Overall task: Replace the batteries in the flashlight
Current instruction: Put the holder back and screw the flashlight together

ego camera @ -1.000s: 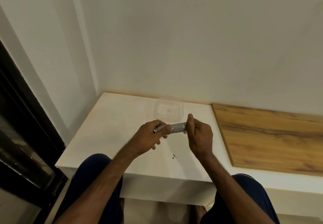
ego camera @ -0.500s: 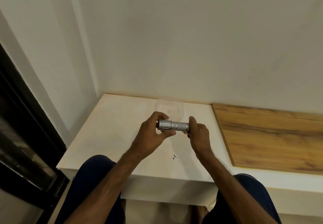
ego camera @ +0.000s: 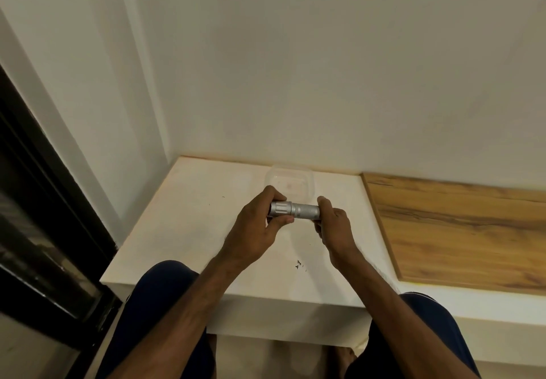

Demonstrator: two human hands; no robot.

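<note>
a person is sitting at a white counter (ego camera: 189, 230), holding a small silver flashlight (ego camera: 295, 209) in the air above it with both hands. the flashlight is lying roughly level, running left to right, over the middle of the counter and a little toward its back edge, not touching the surface.

the left hand (ego camera: 257, 230) is grasping the wider ribbed end of the flashlight, with the fingers curling over the top and the thumb pressing along the underside. the right hand (ego camera: 335, 228) is gripping the narrower knurled end, with the thumb lying on top and the other fingers wrapping beneath it. the metal body is showing bare between the two hands. whether the flashlight's end is loosened or tight cannot be told from here.

a clear plastic container (ego camera: 291, 182) is sitting on the counter just behind the hands, near the back edge where the counter is meeting the wall. its contents are too faint to make out. a few small dark specks (ego camera: 299, 265) are lying on the counter near its front edge, below the right hand.

a wooden panel (ego camera: 461, 230) is lying along the counter's right side, its left edge just beside the white surface. the person's knees, in dark blue fabric (ego camera: 156, 299), are showing under the front edge of the counter. a dark framed pane (ego camera: 35, 230) is standing beyond the counter's left edge.
</note>
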